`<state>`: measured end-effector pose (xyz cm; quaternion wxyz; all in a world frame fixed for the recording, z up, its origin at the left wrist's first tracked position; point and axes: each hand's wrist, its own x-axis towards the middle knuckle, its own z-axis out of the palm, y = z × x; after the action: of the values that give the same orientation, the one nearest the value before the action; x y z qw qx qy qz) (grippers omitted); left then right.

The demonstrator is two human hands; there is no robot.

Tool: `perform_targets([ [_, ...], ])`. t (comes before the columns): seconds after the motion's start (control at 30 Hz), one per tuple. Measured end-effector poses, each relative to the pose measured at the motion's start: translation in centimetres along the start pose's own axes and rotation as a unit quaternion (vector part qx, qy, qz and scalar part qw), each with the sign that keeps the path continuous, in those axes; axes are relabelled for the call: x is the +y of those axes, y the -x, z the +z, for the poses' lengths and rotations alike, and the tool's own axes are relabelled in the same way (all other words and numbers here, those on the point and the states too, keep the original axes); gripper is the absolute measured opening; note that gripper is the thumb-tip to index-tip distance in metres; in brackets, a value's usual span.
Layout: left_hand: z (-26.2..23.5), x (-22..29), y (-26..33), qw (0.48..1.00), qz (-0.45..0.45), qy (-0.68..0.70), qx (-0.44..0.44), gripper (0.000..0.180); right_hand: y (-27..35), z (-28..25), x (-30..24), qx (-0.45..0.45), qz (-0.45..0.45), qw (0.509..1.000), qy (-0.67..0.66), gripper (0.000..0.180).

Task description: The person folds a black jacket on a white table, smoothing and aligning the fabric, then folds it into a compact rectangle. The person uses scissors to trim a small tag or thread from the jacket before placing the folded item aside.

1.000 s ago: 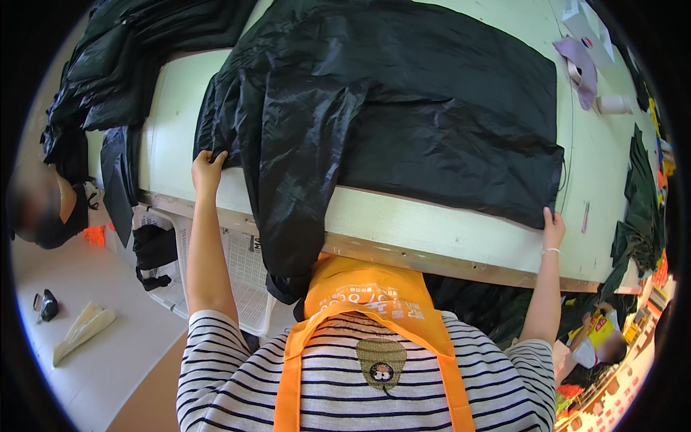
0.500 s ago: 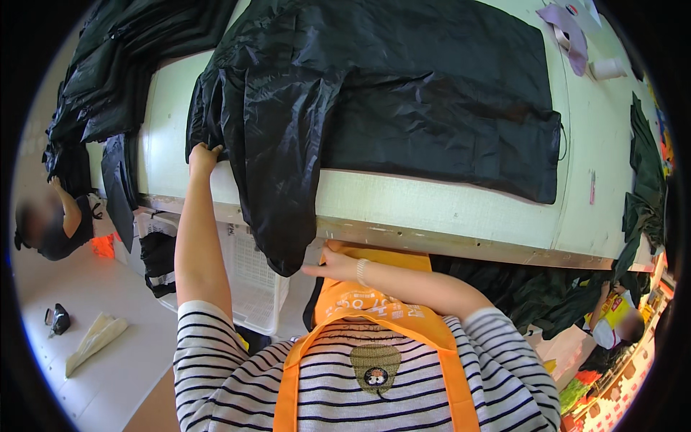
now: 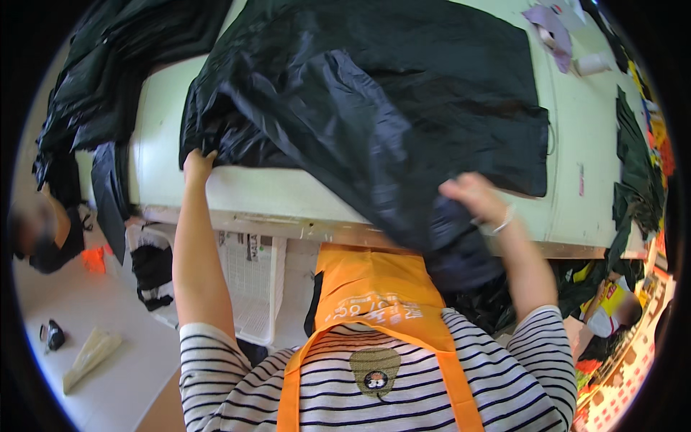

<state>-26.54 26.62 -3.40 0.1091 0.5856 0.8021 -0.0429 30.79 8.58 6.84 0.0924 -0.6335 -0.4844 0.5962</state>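
Observation:
A shiny black garment (image 3: 446, 93) of thin fabric lies spread over the pale worktable. At its near left corner my left hand (image 3: 199, 164) is closed, pinching the bunched edge. Held by my right hand (image 3: 476, 198), one long loose leg or sleeve stretches diagonally across the rest and hangs over the table's front edge. Motion smears that hand and the dangling end, but its fingers look closed on the cloth. Wrinkles gather beside my left hand, and the far part of the garment lies flatter.
Stacked black garments (image 3: 108, 93) fill the far left of the worktable (image 3: 155, 129). A white plastic crate (image 3: 248, 288) stands beneath its front edge. At the far right are a purple cloth (image 3: 551, 36) and a white roll (image 3: 592, 65). Other people (image 3: 47, 230) are at both sides.
My right hand has moved from beside the apron to the right and up, taking hold of the loose leg or sleeve and pulling it rightward. My left hand keeps its pinch.

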Motion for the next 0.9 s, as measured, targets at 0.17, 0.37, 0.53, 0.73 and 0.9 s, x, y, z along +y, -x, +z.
perform_targets([
  [0.17,1.9,-3.0,-3.6,0.995,0.096,0.009,0.001,0.038,-2.3,-18.3,3.7,0.056,0.050,0.989,0.131,0.043],
  [0.37,-0.2,-1.0,-1.1,0.997,0.072,0.027,0.017,0.031,-2.8,-22.6,9.0,0.511,-0.063,0.855,-0.055,0.036],
  [0.53,-6.5,15.2,9.2,0.903,0.285,0.196,0.255,0.045,6.1,-12.4,11.1,0.673,-0.089,0.733,-0.046,0.038],
  [0.73,-3.3,33.2,14.5,0.829,0.551,0.041,0.094,0.059,-0.5,-4.2,10.6,0.673,-0.089,0.733,-0.050,0.038],
  [0.9,1.2,32.5,8.4,0.856,0.510,-0.013,0.088,0.074,4.4,-9.9,7.4,0.653,-0.116,0.747,0.052,0.021],
])
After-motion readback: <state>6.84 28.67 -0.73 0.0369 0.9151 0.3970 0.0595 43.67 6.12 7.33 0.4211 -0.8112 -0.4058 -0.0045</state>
